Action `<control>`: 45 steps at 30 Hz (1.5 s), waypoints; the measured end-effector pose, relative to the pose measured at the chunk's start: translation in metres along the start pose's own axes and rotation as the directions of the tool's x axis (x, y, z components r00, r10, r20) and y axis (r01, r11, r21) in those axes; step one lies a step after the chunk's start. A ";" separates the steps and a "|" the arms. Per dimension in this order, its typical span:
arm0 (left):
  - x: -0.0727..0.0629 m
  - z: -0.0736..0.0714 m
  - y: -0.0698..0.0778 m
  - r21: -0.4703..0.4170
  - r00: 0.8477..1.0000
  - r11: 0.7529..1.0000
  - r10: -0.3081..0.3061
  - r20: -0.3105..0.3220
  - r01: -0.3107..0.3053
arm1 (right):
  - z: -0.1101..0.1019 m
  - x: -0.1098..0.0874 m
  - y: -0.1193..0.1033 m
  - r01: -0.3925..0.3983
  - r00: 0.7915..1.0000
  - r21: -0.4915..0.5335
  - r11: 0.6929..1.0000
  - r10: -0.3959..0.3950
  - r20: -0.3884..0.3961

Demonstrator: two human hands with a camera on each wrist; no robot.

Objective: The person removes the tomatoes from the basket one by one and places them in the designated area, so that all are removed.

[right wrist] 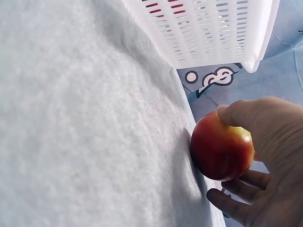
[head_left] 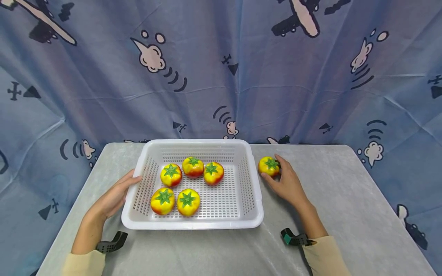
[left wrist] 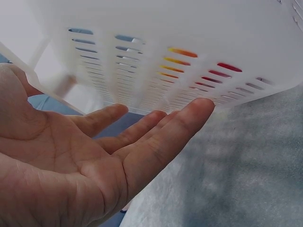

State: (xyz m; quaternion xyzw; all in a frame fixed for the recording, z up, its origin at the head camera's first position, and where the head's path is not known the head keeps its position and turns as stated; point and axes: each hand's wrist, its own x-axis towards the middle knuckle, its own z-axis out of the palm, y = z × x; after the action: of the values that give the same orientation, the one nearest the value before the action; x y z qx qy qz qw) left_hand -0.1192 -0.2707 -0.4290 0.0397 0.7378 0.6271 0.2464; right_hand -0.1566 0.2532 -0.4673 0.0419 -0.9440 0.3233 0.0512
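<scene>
A white plastic basket (head_left: 193, 225) with slotted walls stands on the table. My left hand (head_left: 115, 194) holds its left side, thumb over the rim; in the left wrist view its fingers (left wrist: 156, 146) stretch along the outside of the slotted wall. Right of the basket, my right hand (head_left: 288, 183) grips a glossy yellow-and-red tomato (head_left: 267, 166) with a green star-shaped top. From the right wrist, the tomato (right wrist: 220, 146) shows its red side low at the table surface, between the thumb and the fingers. Inside the basket sit several matching tomatoes (head_left: 187, 202), toward its left and middle.
The grey-covered table (head_left: 348, 203) extends to the right and in front of the basket. Behind its far edge hangs a blue curtain (head_left: 207, 76) with airplane prints. Black bands (head_left: 112, 243) are worn on both wrists.
</scene>
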 end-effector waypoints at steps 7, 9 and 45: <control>-0.001 -0.001 -0.001 0.005 1.000 1.000 -0.005 -0.005 0.005 | -0.001 0.001 0.000 -0.002 1.000 -0.009 1.000 0.002 -0.003; -0.001 -0.001 -0.002 0.006 1.000 1.000 -0.005 -0.006 0.005 | -0.002 0.001 0.000 0.001 1.000 -0.006 1.000 -0.001 -0.004; -0.001 0.000 -0.003 0.001 1.000 1.000 0.013 0.001 -0.013 | -0.028 -0.014 -0.031 0.151 0.986 0.018 0.988 -0.149 -0.076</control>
State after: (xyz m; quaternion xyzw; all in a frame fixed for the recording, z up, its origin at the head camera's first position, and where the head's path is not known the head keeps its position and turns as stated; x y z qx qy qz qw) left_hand -0.1173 -0.2717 -0.4314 0.0449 0.7378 0.6283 0.2428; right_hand -0.1374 0.2467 -0.4280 0.1013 -0.9316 0.3312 0.1101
